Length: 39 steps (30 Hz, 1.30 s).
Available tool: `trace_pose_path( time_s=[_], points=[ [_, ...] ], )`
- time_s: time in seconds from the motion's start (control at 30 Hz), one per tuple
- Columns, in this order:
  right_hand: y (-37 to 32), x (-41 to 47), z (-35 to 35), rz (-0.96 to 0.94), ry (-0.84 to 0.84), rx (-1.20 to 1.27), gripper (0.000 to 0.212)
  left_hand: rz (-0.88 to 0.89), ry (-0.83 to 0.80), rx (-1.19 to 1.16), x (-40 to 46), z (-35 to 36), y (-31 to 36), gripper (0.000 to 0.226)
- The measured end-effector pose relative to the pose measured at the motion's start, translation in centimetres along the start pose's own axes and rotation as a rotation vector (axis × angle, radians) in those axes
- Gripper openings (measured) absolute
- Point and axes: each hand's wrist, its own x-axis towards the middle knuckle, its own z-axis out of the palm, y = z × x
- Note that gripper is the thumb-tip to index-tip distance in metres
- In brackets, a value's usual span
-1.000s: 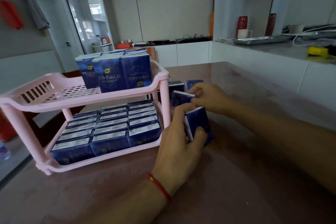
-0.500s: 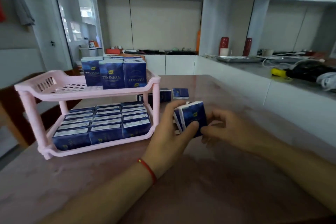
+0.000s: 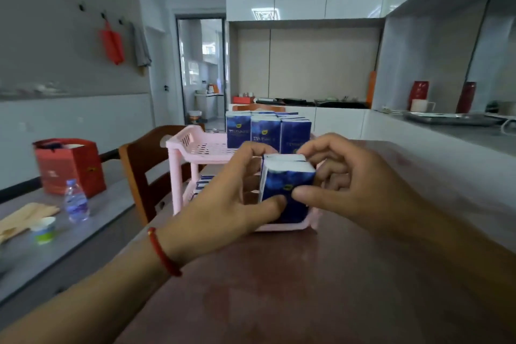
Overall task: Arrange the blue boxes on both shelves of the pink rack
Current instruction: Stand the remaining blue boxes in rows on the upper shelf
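I hold a small stack of blue boxes (image 3: 287, 184) upright in front of the pink rack (image 3: 195, 148), above the brown table. My left hand (image 3: 223, 204) grips the stack from the left, thumb on its front face. My right hand (image 3: 343, 184) grips it from the right, with fingers over the white top and thumb on the front. Several blue boxes (image 3: 266, 131) stand upright on the rack's top shelf. More blue boxes (image 3: 202, 184) lie on the lower shelf, mostly hidden behind my hands.
A wooden chair (image 3: 145, 165) stands left of the rack. On the grey side table sit a red bag (image 3: 69, 165), a water bottle (image 3: 75, 201) and a small cup (image 3: 44, 229). A white counter (image 3: 446, 134) with a metal tray runs along the right.
Both hands have lifted the stack of boxes and brought it in front of the rack. The right hand now grips the stack too. The view has swung left.
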Motion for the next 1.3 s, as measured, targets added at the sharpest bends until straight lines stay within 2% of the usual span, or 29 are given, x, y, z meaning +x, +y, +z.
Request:
trace_pose_path(
  time_s=[0.13, 0.3, 0.43, 0.5, 0.67, 0.9, 1.07, 1.17, 1.3],
  points=[
    [-1.6, 4.0, 2.1, -0.042, 0.037, 0.049, 0.044, -0.016, 0.071, 0.141, 0.7, -4.8, 1.8, 0.043],
    [-2.9, 8.4, 2.9, -0.121, 0.155, -0.149, 0.043, -0.014, 0.192, 0.377, 4.2, -9.3, 2.7, 0.036],
    [-1.8, 10.4, 1.7, -0.145, 0.370, -0.212, 0.025, -0.181, 0.196, 0.457, 7.5, -11.1, 2.0, 0.035],
    [-0.6, 10.5, 1.4, -0.105, 0.412, -0.235, 0.018, -0.300, 0.151, 0.460, 8.7, -11.6, 1.1, 0.035],
    [2.7, 10.5, 1.5, -0.046, 0.441, -0.279, 0.019, -0.445, 0.034, 0.382, 10.7, -11.9, -0.6, 0.038],
    [5.9, 11.0, 1.1, 0.006, 0.449, -0.260, 0.018, -0.517, -0.006, 0.293, 12.0, -11.7, -1.4, 0.042],
    [7.0, 11.2, 1.0, -0.031, 0.421, -0.216, 0.017, -0.528, 0.033, 0.257, 12.7, -11.2, -2.0, 0.049],
    [7.5, 11.2, 1.1, -0.068, 0.395, -0.200, 0.021, -0.536, 0.064, 0.238, 13.1, -11.0, -2.3, 0.053],
    [7.9, 10.6, 1.6, -0.064, 0.330, -0.098, 0.039, -0.547, 0.069, 0.225, 13.5, -10.6, -2.4, 0.062]
  ],
)
